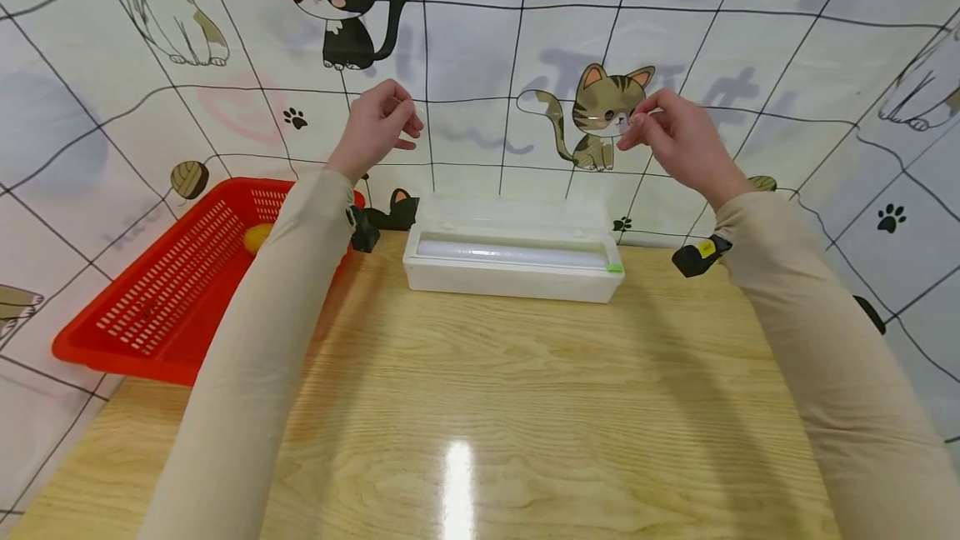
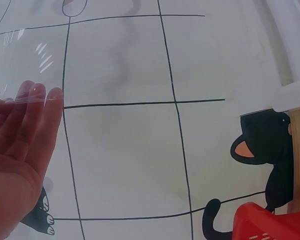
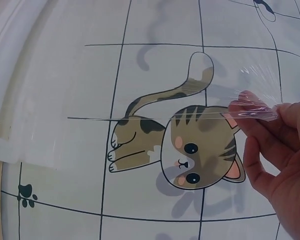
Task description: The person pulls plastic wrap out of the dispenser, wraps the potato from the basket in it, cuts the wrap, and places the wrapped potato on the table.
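Note:
Thin clear plastic wrap [image 3: 255, 114] is pinched between the thumb and fingers of my right hand [image 1: 678, 140], bunched into creases there. My left hand [image 1: 378, 127] pinches another part of the plastic wrap [image 2: 40, 60] by its edge, and its glossy streaks show in the left wrist view. Both hands are raised apart in front of the wall, above and to either side of a white wrap dispenser box [image 1: 513, 282]. The box's translucent lid [image 1: 517, 212] stands up at the back. Inside lies a roll of wrap [image 1: 513, 254]. In the head view the film between the hands hardly shows.
On the left of the wooden table [image 1: 525, 373] stands a red plastic basket [image 1: 127, 348], partly behind my left forearm. A yellow object [image 1: 257, 237] lies in it, half hidden. The cat-printed wall covering [image 1: 480, 132] rises right behind the box. A green tab [image 1: 615, 268] marks the box's right end.

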Action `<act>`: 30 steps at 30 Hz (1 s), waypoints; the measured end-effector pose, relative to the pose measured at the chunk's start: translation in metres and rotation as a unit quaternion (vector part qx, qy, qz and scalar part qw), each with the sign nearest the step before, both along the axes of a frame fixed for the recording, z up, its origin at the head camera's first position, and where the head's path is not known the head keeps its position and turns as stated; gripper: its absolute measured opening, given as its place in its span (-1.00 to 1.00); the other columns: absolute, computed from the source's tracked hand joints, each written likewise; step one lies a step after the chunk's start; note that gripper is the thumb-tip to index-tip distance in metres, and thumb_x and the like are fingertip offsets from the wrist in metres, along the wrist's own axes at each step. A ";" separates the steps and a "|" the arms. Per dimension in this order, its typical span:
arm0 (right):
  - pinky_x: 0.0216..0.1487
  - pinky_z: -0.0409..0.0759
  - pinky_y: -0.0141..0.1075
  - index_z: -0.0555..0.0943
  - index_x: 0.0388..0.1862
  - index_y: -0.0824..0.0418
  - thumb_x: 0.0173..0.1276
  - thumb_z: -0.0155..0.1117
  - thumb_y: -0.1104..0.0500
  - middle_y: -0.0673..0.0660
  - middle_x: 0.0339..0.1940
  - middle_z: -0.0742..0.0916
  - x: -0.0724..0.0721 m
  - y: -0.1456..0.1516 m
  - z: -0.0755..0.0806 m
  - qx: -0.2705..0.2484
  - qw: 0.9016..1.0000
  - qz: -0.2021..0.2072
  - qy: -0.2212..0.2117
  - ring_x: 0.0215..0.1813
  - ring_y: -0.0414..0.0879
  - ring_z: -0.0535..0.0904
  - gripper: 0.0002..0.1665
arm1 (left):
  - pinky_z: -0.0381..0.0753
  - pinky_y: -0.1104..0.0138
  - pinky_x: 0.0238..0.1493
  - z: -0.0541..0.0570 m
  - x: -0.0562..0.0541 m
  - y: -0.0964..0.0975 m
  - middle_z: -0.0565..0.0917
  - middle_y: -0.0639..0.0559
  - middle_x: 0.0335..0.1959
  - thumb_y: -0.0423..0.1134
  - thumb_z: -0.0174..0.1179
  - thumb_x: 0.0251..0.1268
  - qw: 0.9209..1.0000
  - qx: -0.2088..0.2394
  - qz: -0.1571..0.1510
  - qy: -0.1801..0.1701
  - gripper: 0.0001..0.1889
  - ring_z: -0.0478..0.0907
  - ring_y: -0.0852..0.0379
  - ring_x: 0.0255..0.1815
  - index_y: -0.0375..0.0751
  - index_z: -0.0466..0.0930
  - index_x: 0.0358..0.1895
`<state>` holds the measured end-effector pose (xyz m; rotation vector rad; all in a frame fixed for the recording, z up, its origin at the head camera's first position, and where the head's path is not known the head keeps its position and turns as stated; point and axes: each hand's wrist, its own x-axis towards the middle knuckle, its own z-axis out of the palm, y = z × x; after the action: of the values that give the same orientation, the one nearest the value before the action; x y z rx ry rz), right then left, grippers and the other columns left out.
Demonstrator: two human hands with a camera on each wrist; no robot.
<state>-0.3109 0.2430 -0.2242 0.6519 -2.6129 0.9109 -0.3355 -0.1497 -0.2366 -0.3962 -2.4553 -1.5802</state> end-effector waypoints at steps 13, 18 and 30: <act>0.11 0.30 -0.36 0.39 -0.01 0.41 0.56 -0.06 0.17 0.25 -0.30 0.75 0.002 0.000 0.014 -0.018 0.999 0.011 0.038 -0.31 -0.49 0.57 -0.72 | 0.64 0.30 -0.19 0.019 0.003 -0.001 0.62 -0.12 -0.19 -0.21 -0.06 0.52 1.000 0.007 0.006 -0.015 -0.81 0.59 -0.03 -0.14 -0.26 0.39 -0.01; -0.07 0.29 -0.42 0.39 -0.02 0.42 0.55 -0.07 0.20 0.25 -0.34 0.75 0.001 -0.003 0.021 -0.019 0.998 0.018 0.055 -0.33 -0.47 0.59 -0.74 | 0.64 0.31 -0.20 0.027 0.002 -0.004 0.62 -0.11 -0.20 -0.21 -0.04 0.51 1.000 0.015 0.011 -0.011 -0.82 0.59 -0.03 -0.14 -0.23 0.40 -0.01; -0.24 0.28 -0.41 0.40 0.00 0.42 0.57 -0.11 0.19 0.31 -0.30 0.73 0.001 -0.003 0.037 0.013 0.996 0.006 0.088 -0.33 -0.51 0.55 -0.71 | 0.64 0.38 -0.28 0.044 0.006 -0.004 0.63 -0.07 -0.26 -0.26 -0.03 0.50 0.999 0.035 -0.001 0.010 -0.87 0.61 0.04 -0.24 -0.22 0.43 -0.04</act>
<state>-0.3100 0.2395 -0.1875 0.7209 -2.4706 0.7873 -0.3298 -0.1541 -0.1923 -0.4019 -2.3773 -1.6496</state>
